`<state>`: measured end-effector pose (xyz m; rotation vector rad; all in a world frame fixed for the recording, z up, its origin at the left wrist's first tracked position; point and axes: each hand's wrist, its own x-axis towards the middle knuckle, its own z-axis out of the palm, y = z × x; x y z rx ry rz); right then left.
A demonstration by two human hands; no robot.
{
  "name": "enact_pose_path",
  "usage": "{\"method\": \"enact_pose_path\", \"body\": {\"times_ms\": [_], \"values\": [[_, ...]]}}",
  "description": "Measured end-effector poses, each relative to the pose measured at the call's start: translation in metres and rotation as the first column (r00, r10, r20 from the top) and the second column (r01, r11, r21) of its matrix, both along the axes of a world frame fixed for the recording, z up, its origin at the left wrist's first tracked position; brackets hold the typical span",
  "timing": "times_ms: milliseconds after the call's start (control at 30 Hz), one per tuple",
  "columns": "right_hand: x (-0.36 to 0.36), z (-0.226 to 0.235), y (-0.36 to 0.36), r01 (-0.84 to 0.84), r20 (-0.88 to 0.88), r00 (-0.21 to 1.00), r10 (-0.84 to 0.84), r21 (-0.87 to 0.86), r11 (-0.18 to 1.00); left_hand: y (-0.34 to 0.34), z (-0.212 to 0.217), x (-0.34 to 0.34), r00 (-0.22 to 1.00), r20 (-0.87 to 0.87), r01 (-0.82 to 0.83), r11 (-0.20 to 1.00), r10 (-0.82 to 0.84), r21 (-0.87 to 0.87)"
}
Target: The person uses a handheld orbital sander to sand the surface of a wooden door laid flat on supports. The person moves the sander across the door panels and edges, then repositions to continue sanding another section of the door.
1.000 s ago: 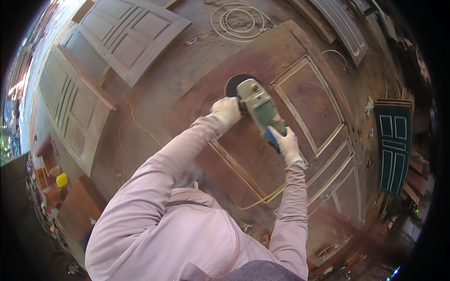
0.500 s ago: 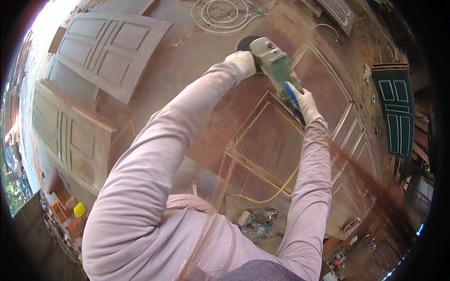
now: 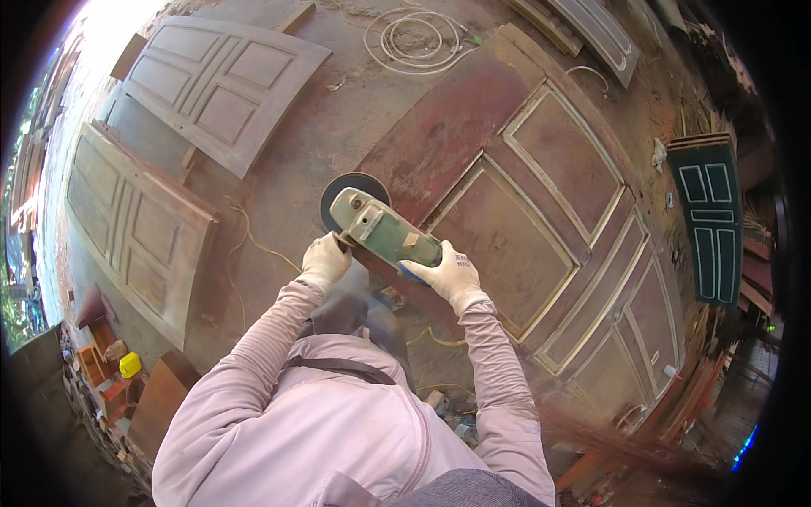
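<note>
Both my hands, in pale gloves, hold a green angle grinder [image 3: 395,238] fitted with a round dark disc [image 3: 355,191]. My left hand [image 3: 325,260] is closed round the side handle near the disc, and the handle itself is mostly covered. Farther back, my right hand [image 3: 452,275] grips the rear of the body. Under and to the right lies a large reddish-brown panelled wooden door [image 3: 507,241]. The disc is over the door's left edge; whether it touches the wood I cannot tell.
Two unpainted panelled doors, a far one [image 3: 221,91] and a nearer one [image 3: 135,232], lie at left. A coiled pale hose [image 3: 414,42] is on the ground beyond. A dark green door [image 3: 711,215] stands at right. A yellow cable [image 3: 269,249] trails over the floor at left.
The grinder has moved from the far part of the door back toward my body and to the left. My arms have drawn in, with both hands still holding it.
</note>
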<state>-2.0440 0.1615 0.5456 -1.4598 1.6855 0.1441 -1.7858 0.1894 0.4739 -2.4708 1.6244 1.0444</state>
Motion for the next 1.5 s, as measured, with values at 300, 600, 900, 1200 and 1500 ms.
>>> {"method": "enact_pose_path", "body": {"times_ms": [300,600,900,1200,1500], "values": [[-0.096,-0.03,-0.148,0.339,0.143,0.935,-0.323,-0.109,0.934,-0.209,0.001,-0.095,0.971,-0.107,0.194,0.969,-0.211,-0.152],[-0.188,-0.036,-0.321,0.601,0.253,0.778,-0.576,-0.032,0.798,-0.437,0.003,-0.201,0.887,-0.12,0.417,0.885,-0.446,-0.206],[-0.257,-0.032,-0.406,0.735,0.261,0.654,-0.71,0.005,0.678,-0.573,0.004,-0.308,0.789,-0.104,0.579,0.79,-0.605,-0.202],[-0.208,-0.023,-0.433,0.648,0.282,0.73,-0.622,0.0,0.761,-0.574,-0.002,-0.246,0.842,-0.146,0.489,0.849,-0.519,-0.198],[-0.19,-0.015,-0.381,0.51,0.185,0.849,-0.495,-0.041,0.859,-0.483,0.005,-0.2,0.87,-0.252,0.391,0.904,-0.424,-0.175]]}}
